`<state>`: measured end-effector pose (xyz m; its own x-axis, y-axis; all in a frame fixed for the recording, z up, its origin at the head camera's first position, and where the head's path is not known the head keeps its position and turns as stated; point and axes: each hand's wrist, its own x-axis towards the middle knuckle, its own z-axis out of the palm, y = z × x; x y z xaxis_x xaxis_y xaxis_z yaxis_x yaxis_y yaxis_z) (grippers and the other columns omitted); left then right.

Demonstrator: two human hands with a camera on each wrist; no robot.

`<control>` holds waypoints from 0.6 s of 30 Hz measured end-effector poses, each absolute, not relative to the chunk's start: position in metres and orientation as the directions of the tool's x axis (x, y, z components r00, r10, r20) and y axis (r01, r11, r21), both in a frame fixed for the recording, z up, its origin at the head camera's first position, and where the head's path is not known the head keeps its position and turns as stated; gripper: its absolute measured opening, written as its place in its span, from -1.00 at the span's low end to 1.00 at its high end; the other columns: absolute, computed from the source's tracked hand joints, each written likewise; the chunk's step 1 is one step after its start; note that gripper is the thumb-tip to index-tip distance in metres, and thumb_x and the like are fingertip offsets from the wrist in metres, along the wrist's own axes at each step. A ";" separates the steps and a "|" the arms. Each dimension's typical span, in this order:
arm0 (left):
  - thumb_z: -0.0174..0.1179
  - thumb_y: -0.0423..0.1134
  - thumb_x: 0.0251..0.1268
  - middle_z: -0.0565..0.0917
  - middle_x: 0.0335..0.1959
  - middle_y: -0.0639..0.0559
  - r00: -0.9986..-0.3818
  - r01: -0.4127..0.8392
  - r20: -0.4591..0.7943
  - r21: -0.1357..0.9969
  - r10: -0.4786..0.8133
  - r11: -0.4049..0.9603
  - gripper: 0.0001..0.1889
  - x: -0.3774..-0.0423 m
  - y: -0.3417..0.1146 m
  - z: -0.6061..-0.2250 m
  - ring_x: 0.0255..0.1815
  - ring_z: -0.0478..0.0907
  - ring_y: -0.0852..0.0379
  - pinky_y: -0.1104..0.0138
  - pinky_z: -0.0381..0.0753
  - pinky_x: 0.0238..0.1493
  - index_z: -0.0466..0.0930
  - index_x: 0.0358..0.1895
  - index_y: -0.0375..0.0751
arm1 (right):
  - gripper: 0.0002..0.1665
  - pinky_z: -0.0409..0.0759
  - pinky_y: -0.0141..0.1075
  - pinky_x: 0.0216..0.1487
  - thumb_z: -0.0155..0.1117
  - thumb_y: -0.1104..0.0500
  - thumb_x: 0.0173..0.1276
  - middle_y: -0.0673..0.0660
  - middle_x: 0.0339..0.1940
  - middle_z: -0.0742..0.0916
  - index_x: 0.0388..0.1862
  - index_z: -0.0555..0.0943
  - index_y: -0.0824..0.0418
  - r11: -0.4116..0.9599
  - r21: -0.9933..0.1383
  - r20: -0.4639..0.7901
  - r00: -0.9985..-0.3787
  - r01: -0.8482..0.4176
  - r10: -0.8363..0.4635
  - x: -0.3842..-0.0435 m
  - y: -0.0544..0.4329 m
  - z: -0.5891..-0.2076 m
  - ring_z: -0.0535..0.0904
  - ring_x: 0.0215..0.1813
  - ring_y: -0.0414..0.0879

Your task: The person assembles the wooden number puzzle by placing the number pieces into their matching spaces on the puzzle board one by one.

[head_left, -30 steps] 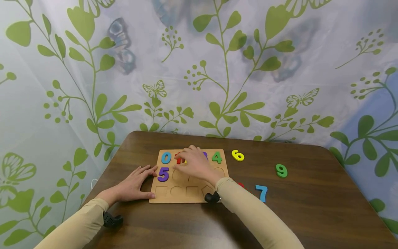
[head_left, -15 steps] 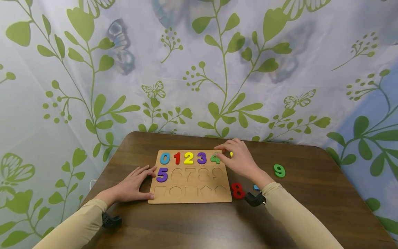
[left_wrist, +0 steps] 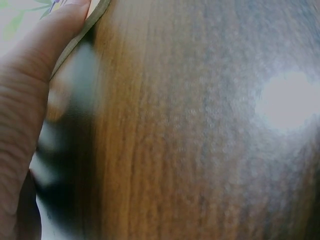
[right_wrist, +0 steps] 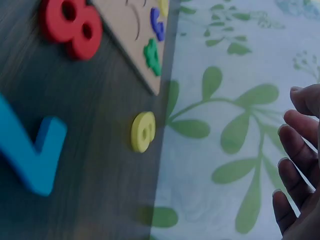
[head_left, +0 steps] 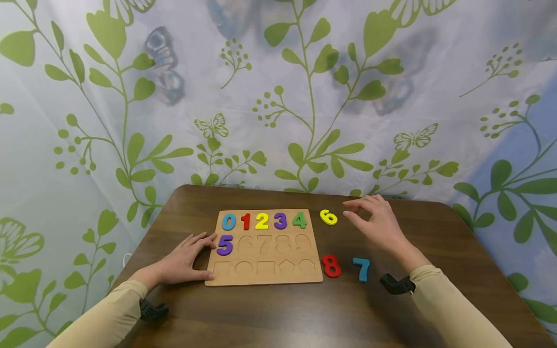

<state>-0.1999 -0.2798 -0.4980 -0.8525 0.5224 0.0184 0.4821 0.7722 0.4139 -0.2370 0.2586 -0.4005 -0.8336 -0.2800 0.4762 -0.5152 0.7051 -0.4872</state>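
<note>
My left hand (head_left: 184,258) rests at the left edge of the wooden number puzzle board (head_left: 261,279), fingers and thumb spread and touching it. In the left wrist view its thumb (left_wrist: 45,45) lies on the board's edge. The board's top row bears a blue 0, red 1, yellow 2, purple 3 and green 4 (head_left: 299,220); a purple 5 (head_left: 225,245) sits below the 0. Over the table's right part hovers my right hand (head_left: 378,224), thumb and fingers apart and nothing held. The yellow 6 (head_left: 328,217) lies left of it. The green 9 is hidden from the head view.
A red 8 (head_left: 331,266) lies by the board's lower right corner, with a blue 7 (head_left: 361,269) to its right. The brown table (head_left: 270,314) meets a leaf-patterned cloth (head_left: 243,145) at the back. Bare recesses show in the board's lower rows.
My right hand has moved right, from above the board, past the 4 and the 6, uncovering the 6, 7 and 8. The left hand has stayed at the board's edge.
</note>
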 end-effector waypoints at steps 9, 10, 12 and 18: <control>0.29 0.51 0.07 0.21 0.62 -0.04 -0.852 0.479 0.009 0.419 0.523 0.772 -0.17 -0.199 -0.280 -0.497 0.61 0.01 -0.30 -0.27 -0.13 0.53 0.43 0.28 0.05 | -0.58 0.30 0.10 0.14 0.45 -0.01 0.39 -0.03 -0.18 0.68 0.18 0.69 0.07 0.753 -0.482 0.357 -0.885 -0.448 -0.299 -0.252 0.274 -0.420 0.39 0.10 0.03; 0.30 0.51 0.07 0.21 0.62 -0.05 -0.851 0.479 0.010 0.421 0.524 0.770 -0.17 -0.199 -0.280 -0.497 0.61 0.01 -0.30 -0.27 -0.13 0.53 0.43 0.28 0.05 | -0.56 0.29 0.12 0.15 0.45 0.00 0.39 -0.01 -0.16 0.68 0.20 0.68 0.07 0.759 -0.479 0.338 -0.891 -0.441 -0.305 -0.254 0.274 -0.422 0.38 0.11 0.05; 0.30 0.50 0.08 0.21 0.62 -0.05 -0.850 0.482 0.011 0.422 0.527 0.768 -0.17 -0.199 -0.280 -0.497 0.61 0.01 -0.30 -0.27 -0.12 0.53 0.43 0.29 0.04 | -0.52 0.28 0.15 0.18 0.45 -0.01 0.39 0.01 -0.12 0.68 0.23 0.67 0.08 0.772 -0.475 0.299 -0.902 -0.424 -0.311 -0.260 0.275 -0.428 0.38 0.15 0.07; 0.29 0.51 0.08 0.21 0.62 -0.04 -0.849 0.483 0.007 0.417 0.529 0.770 -0.17 -0.199 -0.280 -0.496 0.61 0.02 -0.30 -0.27 -0.11 0.53 0.43 0.29 0.04 | -0.47 0.21 0.26 0.29 0.44 0.00 0.40 0.08 -0.01 0.68 0.30 0.63 0.11 0.791 -0.478 0.193 -0.925 -0.381 -0.329 -0.281 0.276 -0.446 0.35 0.27 0.19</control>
<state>-0.1993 -0.2804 -0.4965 -0.8488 0.5286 0.0073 0.4832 0.7700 0.4166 -0.2807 0.2759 -0.4464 -0.9246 -0.3288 0.1926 -0.3810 0.7911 -0.4785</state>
